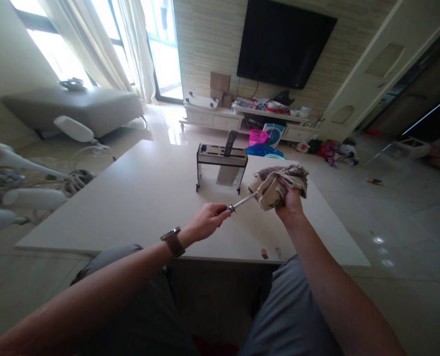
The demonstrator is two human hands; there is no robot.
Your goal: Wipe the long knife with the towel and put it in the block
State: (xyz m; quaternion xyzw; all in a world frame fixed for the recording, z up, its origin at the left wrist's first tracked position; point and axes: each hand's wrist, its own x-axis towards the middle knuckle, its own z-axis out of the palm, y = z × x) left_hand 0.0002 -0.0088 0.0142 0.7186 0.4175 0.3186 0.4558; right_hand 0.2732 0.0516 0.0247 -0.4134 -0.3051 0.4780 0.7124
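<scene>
My left hand is closed around the dark handle of a honing steel, whose thin rod points up and to the right. A bunched brown and beige cloth is gripped in my right hand. The far end of the rod meets the cloth, and its tip is hidden there. Beyond my hands a knife block with clear sides stands upright on the white table. One cleaver sits in it, black handle up and broad blade showing below the slotted top.
Two small items, one dark and yellow and one pale, lie by the table's near edge. Past the far edge are a pink basket and a blue tub on the floor. White chairs stand at the left.
</scene>
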